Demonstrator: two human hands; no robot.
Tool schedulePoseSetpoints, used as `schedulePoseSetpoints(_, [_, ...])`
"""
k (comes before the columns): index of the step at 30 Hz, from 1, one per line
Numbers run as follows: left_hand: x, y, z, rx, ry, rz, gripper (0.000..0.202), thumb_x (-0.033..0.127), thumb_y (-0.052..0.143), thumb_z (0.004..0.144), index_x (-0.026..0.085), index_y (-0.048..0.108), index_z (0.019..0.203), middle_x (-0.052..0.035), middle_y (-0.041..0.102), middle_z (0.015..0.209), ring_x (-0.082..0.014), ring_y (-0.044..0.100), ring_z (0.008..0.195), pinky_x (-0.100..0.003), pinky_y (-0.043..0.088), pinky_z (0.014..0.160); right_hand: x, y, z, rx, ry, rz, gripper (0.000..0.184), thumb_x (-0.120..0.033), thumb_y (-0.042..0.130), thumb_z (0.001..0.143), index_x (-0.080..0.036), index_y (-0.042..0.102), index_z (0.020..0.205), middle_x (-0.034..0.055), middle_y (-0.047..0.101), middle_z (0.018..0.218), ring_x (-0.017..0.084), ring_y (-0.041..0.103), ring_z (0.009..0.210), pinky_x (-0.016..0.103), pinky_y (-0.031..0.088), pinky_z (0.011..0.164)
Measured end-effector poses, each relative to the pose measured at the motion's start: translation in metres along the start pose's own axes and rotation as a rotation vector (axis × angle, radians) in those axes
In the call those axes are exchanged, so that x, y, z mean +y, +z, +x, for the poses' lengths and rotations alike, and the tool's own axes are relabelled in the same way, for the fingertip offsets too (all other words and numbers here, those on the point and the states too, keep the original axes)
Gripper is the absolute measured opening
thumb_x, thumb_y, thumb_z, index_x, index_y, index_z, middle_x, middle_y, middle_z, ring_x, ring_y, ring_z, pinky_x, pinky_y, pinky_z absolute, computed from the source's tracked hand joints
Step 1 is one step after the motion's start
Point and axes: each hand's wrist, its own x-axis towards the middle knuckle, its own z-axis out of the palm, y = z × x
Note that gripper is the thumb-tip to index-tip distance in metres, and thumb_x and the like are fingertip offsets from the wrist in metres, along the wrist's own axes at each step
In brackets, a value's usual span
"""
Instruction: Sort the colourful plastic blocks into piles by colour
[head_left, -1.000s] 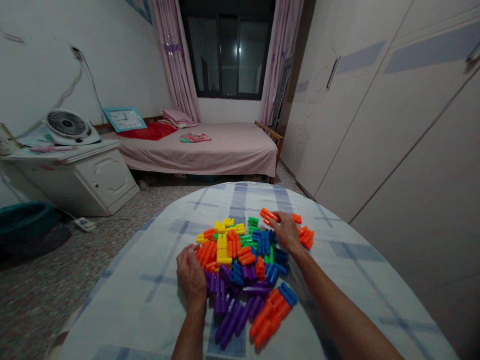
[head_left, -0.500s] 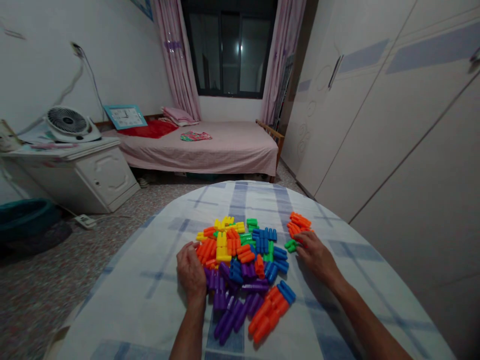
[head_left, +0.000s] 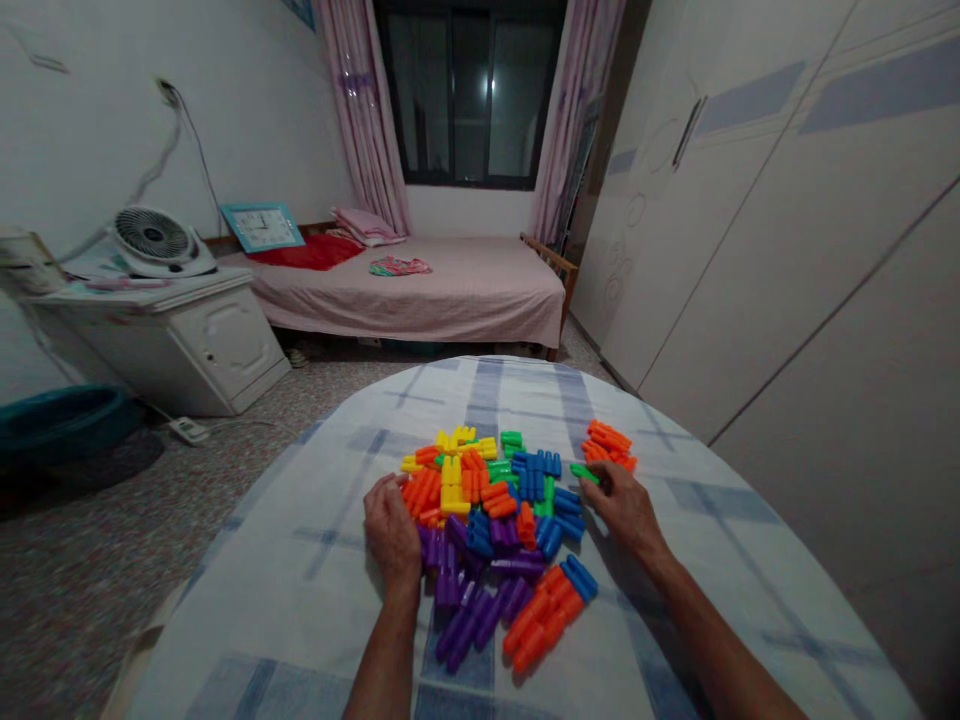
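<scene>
Looking down over a round table (head_left: pixel 300 560) draped in a pale cloth with blue checks, set in a bedroom: a bed (head_left: pixel 450 290) at the far wall under a dark window, tall wardrobe doors (head_left: pixel 787 250) along the right, a small fan (head_left: pixel 156 238) on a low white cabinet to the left.

Spread across the middle of the cloth, a heap of bright plastic blocks (head_left: pixel 495 520) with rounded pegs. Purple and orange nearest, blue and yellow in the middle, a little green toward the far side.

Set apart at the heap's far right corner, a small cluster of orange blocks (head_left: pixel 609 443), near the heap but not touching it.

Resting at the heap's left edge, the left hand (head_left: pixel 391 535), palm down, fingers loosely curled against orange and purple pieces, gripping nothing visible.

At the heap's right edge, just short of the orange cluster, the right hand (head_left: pixel 624 508), fingertips pinched on a single green block (head_left: pixel 583 472). Hard to tell whether raised off the cloth or touching it.

Judging from the layout, likely sorting by colour, with the green piece at the pick-up step. Next move calls for lifting it clear without dragging the neighbouring blue pieces, then finding a bare patch of cloth away from the orange cluster.
</scene>
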Motion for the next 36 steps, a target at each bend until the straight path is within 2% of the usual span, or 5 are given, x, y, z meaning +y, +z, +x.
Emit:
schedulePoseSetpoints(7, [0.002,-0.001,0.0,-0.002,0.021,0.015,0.041,0.04,0.029,0.086,0.017,0.063,0.086,-0.0099,0.062,0.1,-0.0217,0.054,0.104,-0.035,0.038,0.099,-0.056,-0.013,0.0,-0.116,-0.158,0.338,0.043,-0.035,0.054,0.08,-0.02,0.05,0.12,0.0081,0.057,0.109,0.016,0.058,0.077,0.032,0.049,0.071])
schedulePoseSetpoints(16, [0.0,0.001,0.0,0.015,0.002,0.004,0.039,0.038,0.03,0.086,0.018,0.064,0.087,-0.0092,0.061,0.103,-0.0201,0.055,0.103,-0.033,0.038,0.099,-0.064,-0.047,-0.092,-0.678,-0.354,0.194,0.047,-0.012,0.052,0.074,-0.028,0.056,0.118,0.0049,0.055,0.12,0.018,0.056,0.102,0.031,0.045,0.089])
schedulePoseSetpoints(23, [-0.003,0.001,0.001,0.003,-0.014,-0.003,0.038,0.04,0.032,0.085,0.019,0.064,0.087,-0.0085,0.061,0.104,-0.0205,0.054,0.105,-0.034,0.037,0.1,-0.06,-0.01,-0.109,-0.523,-0.425,-0.077,0.035,-0.017,0.053,0.076,-0.024,0.057,0.11,0.0064,0.058,0.113,0.018,0.056,0.095,0.03,0.046,0.082])
schedulePoseSetpoints(29, [0.0,0.0,0.0,-0.019,-0.018,0.012,0.04,0.041,0.031,0.084,0.018,0.063,0.088,-0.0098,0.06,0.105,-0.022,0.054,0.104,-0.035,0.038,0.099,-0.064,-0.027,-0.101,-0.474,-0.443,0.076,0.024,-0.027,0.053,0.081,-0.024,0.056,0.105,0.0041,0.058,0.099,0.016,0.055,0.083,0.026,0.044,0.071])
schedulePoseSetpoints(36, [-0.001,0.0,0.001,-0.008,-0.019,-0.012,0.039,0.041,0.031,0.084,0.018,0.063,0.087,-0.0092,0.06,0.103,-0.022,0.055,0.105,-0.035,0.037,0.1,-0.018,-0.046,-0.02,0.103,-0.128,-0.046,0.034,-0.045,0.046,0.085,-0.019,0.057,0.104,0.0068,0.059,0.09,0.017,0.055,0.072,0.031,0.045,0.068])
